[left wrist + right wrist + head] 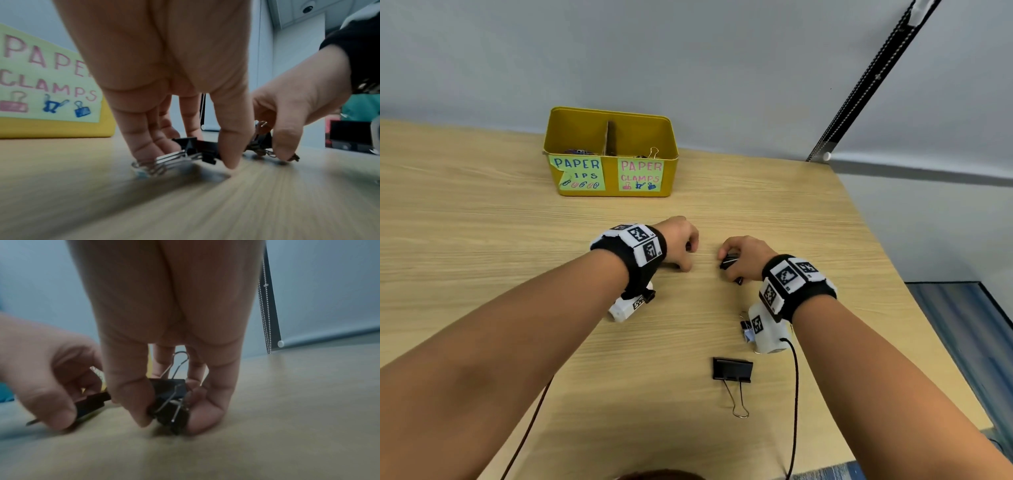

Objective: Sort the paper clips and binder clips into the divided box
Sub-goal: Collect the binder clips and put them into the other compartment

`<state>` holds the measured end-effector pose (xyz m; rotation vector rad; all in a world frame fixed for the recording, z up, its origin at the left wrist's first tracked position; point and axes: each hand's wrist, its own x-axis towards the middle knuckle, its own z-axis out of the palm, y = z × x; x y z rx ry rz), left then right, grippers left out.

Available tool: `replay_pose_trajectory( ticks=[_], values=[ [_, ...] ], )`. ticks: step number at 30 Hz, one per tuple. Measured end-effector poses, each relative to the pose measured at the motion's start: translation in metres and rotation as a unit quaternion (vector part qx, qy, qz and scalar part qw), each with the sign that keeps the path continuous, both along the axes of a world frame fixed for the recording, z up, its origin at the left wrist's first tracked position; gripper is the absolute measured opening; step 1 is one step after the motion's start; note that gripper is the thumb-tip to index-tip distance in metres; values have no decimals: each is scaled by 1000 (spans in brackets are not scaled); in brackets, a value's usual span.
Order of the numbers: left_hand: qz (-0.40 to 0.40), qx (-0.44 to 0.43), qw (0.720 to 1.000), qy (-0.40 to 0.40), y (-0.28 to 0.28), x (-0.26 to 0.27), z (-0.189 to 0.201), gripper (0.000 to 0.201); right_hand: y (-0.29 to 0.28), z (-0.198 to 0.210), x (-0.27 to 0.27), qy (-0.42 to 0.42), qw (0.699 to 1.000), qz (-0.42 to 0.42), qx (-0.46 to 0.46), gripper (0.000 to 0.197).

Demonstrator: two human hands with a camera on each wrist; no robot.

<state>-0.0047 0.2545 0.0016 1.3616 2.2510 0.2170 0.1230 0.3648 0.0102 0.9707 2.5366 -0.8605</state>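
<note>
On the counter, near of the yellow divided box, the left hand curls its fingers round a black binder clip lying flat. Just right, the right hand pinches a cluster of black binder clips. Another binder clip lies loose nearer.

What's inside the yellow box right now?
In the yellow box, coloured paper clips show in the left compartment and a wire clip handle in the right; the front wall hides the rest.
</note>
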Motion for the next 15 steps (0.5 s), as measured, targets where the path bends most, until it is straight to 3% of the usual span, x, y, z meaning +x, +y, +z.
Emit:
replay_pose_trajectory(
  ticks=[4,10,15],
  values=[
    [66,94,993,-25,-23,-15,26,37,1,27,-39,71,997,-8,-20,28],
    [169,270,947,46,-37,-86,98,40,-13,88,-138,308,951,-10,-11,36],
    [218,264,937,72,-23,-130,95,44,-15,84,-192,349,936,-22,52,40]
  ],
)
